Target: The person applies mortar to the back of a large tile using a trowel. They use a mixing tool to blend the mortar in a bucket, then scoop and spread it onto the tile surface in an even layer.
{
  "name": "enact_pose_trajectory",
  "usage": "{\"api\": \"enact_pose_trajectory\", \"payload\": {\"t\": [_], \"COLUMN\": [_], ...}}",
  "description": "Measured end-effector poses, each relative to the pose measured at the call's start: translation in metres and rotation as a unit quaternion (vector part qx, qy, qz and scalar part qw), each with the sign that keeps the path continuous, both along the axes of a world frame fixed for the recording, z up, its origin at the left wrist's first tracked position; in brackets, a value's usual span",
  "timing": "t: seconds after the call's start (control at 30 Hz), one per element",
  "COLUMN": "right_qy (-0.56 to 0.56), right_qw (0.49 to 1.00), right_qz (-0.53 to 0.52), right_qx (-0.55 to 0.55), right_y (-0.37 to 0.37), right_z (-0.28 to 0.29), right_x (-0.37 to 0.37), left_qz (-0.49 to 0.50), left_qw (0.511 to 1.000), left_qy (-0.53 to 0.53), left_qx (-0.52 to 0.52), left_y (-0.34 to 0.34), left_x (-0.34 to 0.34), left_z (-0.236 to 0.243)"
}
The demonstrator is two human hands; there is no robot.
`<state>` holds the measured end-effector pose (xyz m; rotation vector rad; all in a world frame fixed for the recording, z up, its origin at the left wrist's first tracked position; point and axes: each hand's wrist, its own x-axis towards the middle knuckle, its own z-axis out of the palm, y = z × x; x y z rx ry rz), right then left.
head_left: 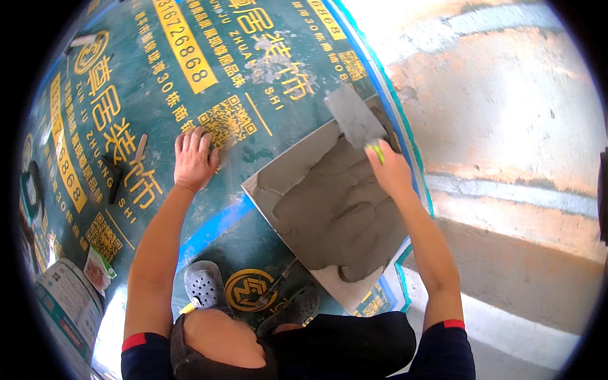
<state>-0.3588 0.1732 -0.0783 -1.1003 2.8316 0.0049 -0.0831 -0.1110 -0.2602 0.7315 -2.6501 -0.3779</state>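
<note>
Nearest, a grey perforated clog (206,285) sits left of the tile (342,288), whose upper side bears thick grey mortar (335,218). Farther out, left of the tile, the left hand (195,158) lies open, palm down, on the green floor-protection sheet (263,145); over the tile's far end, the right hand (389,171) grips a rectangular trowel (356,117).

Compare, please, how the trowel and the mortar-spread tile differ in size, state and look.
Size: the tile is much larger than the trowel. State: the tile lies on the floor covering, while the trowel is held in the right grip. Look: the trowel has a yellow-green handle and grey blade; the tile is mostly hidden under grey mortar, with a pale near corner bare. Both have flat, straight-edged faces.
</note>
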Motion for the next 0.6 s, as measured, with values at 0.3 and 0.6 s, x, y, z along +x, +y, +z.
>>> {"api": "enact_pose_trajectory", "payload": {"t": [0.3, 0.6], "right_qy": [-0.383, -0.158], "right_qw": [0.914, 0.985], "right_qz": [-0.049, -0.028], "right_qx": [0.128, -0.064], "right_y": [0.009, -0.049], "right_z": [0.065, -0.011], "right_x": [0.108, 0.057], "left_qz": [-0.01, -0.015], "left_qw": [1.0, 1.0], "left_qy": [-0.017, 0.013], "left_qx": [-0.003, -0.014], "left_y": [0.001, 0.001], "left_x": [0.001, -0.004], "left_z": [0.003, -0.005]}}
